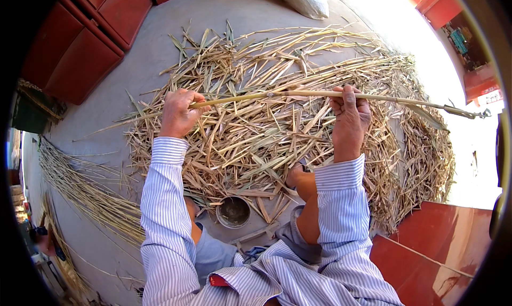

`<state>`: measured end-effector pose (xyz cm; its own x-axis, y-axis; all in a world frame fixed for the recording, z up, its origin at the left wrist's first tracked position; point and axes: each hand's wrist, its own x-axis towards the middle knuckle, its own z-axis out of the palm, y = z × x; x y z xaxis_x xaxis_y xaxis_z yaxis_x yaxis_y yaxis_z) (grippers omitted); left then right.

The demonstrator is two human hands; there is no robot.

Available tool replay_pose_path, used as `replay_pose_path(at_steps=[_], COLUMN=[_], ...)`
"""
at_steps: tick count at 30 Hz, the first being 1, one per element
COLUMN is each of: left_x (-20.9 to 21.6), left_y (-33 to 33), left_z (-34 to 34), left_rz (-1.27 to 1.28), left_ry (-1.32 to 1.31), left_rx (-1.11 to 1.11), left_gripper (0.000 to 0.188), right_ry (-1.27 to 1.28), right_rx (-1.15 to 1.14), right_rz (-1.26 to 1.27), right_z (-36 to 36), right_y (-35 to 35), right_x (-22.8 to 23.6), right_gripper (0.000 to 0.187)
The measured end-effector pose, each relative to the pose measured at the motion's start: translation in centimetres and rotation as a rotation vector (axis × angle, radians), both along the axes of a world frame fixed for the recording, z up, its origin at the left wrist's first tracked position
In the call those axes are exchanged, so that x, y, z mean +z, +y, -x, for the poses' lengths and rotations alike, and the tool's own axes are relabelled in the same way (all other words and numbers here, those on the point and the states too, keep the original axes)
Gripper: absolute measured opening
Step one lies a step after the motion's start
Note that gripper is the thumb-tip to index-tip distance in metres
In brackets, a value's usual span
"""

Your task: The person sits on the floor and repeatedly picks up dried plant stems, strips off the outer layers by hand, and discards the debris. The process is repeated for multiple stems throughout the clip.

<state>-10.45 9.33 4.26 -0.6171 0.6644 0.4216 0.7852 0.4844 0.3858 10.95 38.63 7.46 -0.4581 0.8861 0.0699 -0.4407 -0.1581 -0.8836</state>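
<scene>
A long, thin yellow-green cane stalk (240, 99) with visible joints lies nearly level across the view, above a wide heap of dry husks and strips (256, 140). My left hand (181, 113) is closed round the stalk toward its left end. Further right, my right hand (350, 116) pinches it between thumb and fingers. Past the right hand, the stalk runs on to a frayed tip at the far right, with a loose leaf (428, 117) hanging below it. A thin end trails off left of my left hand.
Between my feet and the heap's near edge stands a round metal bowl (233, 212). Thin stalks (93, 183) lie bundled on the floor at left. Red padded furniture (88, 44) is at the upper left, a pale sack (304, 1) at the top, a red panel (426, 252) at lower right.
</scene>
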Motion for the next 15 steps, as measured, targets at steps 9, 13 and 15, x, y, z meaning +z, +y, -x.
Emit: replay_pose_path(at_steps=[9,13,15], left_x=[-1.5,-3.4,-3.8], left_y=[-2.0,-6.3,-5.9], left_z=[1.3,4.5,3.8], left_rz=[0.054,0.246,0.288], left_ry=[0.137,0.285,0.32], left_rx=[0.091,0.372,0.418], left_gripper=[0.015,0.013,0.02], right_ry=[-0.013,0.046,-0.002], right_rx=[-0.059,-0.144,-0.131], right_rz=[-0.038,0.007,-0.004], right_z=[-0.3,-0.9,-0.8], right_y=[0.4,1.9,1.4], right_x=[0.5,0.4,0.7], right_gripper=[0.022,0.019,0.018])
